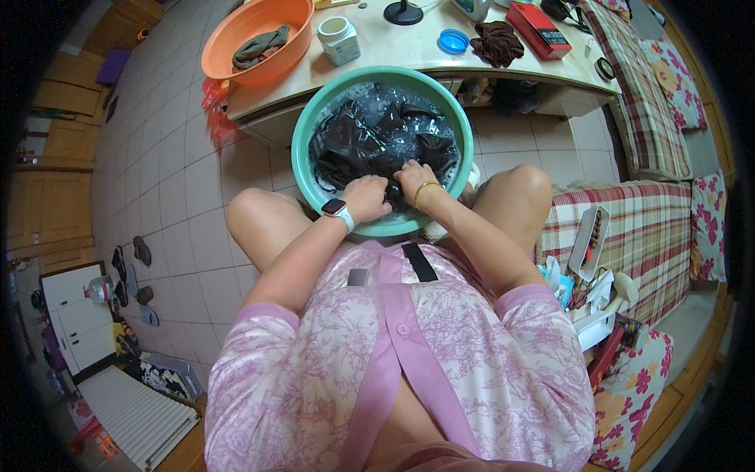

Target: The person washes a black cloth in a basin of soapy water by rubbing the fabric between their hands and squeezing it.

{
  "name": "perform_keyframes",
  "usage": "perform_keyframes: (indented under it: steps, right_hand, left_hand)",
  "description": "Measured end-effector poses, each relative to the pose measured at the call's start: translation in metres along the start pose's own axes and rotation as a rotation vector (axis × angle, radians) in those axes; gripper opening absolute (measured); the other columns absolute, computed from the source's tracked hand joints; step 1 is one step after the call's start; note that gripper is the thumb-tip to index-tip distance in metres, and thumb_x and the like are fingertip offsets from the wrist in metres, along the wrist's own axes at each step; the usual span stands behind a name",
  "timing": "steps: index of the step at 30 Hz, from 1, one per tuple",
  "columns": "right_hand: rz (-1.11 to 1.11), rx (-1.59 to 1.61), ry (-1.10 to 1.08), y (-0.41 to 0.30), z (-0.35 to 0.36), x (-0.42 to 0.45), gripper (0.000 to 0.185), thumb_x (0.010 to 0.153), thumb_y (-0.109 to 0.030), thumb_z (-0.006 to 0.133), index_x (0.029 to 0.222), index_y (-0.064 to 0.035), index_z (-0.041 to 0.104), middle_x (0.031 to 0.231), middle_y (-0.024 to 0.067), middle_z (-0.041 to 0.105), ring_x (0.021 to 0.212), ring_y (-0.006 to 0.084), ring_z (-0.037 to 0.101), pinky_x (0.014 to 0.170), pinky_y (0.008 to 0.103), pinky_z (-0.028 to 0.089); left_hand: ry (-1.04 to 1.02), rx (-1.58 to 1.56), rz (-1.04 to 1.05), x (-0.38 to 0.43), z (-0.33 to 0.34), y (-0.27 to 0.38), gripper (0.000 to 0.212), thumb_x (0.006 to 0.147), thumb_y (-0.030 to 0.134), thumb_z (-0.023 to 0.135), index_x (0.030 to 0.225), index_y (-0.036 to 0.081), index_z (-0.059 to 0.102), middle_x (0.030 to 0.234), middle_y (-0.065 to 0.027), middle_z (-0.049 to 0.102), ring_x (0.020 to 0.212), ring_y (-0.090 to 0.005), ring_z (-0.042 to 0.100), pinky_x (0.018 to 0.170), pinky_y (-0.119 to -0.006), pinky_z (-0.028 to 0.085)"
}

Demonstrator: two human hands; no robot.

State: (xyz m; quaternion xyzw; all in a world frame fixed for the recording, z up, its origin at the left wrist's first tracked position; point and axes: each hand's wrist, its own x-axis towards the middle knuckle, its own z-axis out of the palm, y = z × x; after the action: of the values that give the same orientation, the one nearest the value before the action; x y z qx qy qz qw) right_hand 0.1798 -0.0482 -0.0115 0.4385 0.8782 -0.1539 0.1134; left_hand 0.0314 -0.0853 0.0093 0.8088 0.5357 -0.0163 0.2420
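Note:
A green plastic basin stands between my knees. In it, a soaked dark garment lies bunched in sudsy water. At the near side of the basin, my left hand, with a watch on its wrist, is curled on the wet cloth. Close beside it on the right, my right hand, below a gold bangle, grips the same cloth. The fingertips of both hands are partly hidden by the fabric and water.
Beyond the basin is a low table bearing an orange basin with cloth inside, a white tub, a blue lid, a brown cloth and a red box. A plaid-covered sofa lies at right.

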Motion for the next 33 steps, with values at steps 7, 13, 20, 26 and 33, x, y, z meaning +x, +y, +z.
perform_keyframes:
  steps: [7, 13, 20, 26, 33]
  right_hand:
    - [-0.222, 0.411, -0.328, 0.037, -0.02, 0.017, 0.044, 0.06, -0.028, 0.074, 0.096, -0.007, 0.06, 0.095, 0.0128, 0.062, 0.086, 0.0247, 0.058, 0.075, 0.0328, 0.046]
    - [0.226, 0.604, 0.239, 0.064, -0.06, 0.046, 0.028, 0.072, -0.03, 0.065, 0.085, -0.0055, 0.062, 0.088, 0.0123, 0.061, 0.085, 0.0253, 0.058, 0.075, 0.0353, 0.046]
    - [0.413, 0.233, 0.209, 0.05, -0.047, 0.078, 0.051, 0.073, -0.036, 0.065, 0.114, -0.0102, 0.05, 0.11, 0.0149, 0.05, 0.103, 0.032, 0.047, 0.087, 0.0385, 0.042]
    - [0.283, 0.463, 0.142, 0.066, -0.046, 0.061, 0.036, 0.078, -0.025, 0.06, 0.111, -0.012, 0.053, 0.113, 0.0134, 0.052, 0.101, 0.0305, 0.051, 0.087, 0.038, 0.042]
    - [-0.112, 0.546, 0.58, 0.037, -0.06, 0.007, 0.02, 0.068, -0.006, 0.06, 0.087, -0.0067, 0.056, 0.083, 0.0119, 0.051, 0.082, 0.0319, 0.052, 0.07, 0.0396, 0.045]
  left_hand:
    - [-0.078, -0.312, 0.014, 0.008, -0.032, -0.007, 0.035, 0.073, 0.025, 0.059, 0.097, 0.0, 0.056, 0.079, -0.0151, 0.061, 0.074, -0.0294, 0.059, 0.068, -0.036, 0.046]
    - [0.64, -0.145, -0.141, 0.045, -0.071, -0.042, 0.024, 0.073, 0.017, 0.06, 0.093, 0.004, 0.055, 0.09, -0.0128, 0.056, 0.087, -0.0288, 0.054, 0.076, -0.036, 0.043]
    - [0.347, -0.046, -0.494, 0.094, -0.047, -0.072, 0.06, 0.064, 0.03, 0.069, 0.113, 0.002, 0.046, 0.111, -0.0178, 0.051, 0.102, -0.0318, 0.05, 0.087, -0.039, 0.041]
    - [0.457, -0.191, -0.327, 0.06, -0.056, -0.074, 0.036, 0.063, 0.013, 0.061, 0.097, 0.0, 0.055, 0.094, -0.0197, 0.057, 0.092, -0.0342, 0.052, 0.082, -0.04, 0.041]
    - [0.453, -0.128, -0.171, 0.005, -0.072, -0.054, 0.032, 0.062, 0.009, 0.06, 0.092, 0.002, 0.05, 0.087, -0.0184, 0.056, 0.087, -0.0352, 0.051, 0.079, -0.041, 0.04]
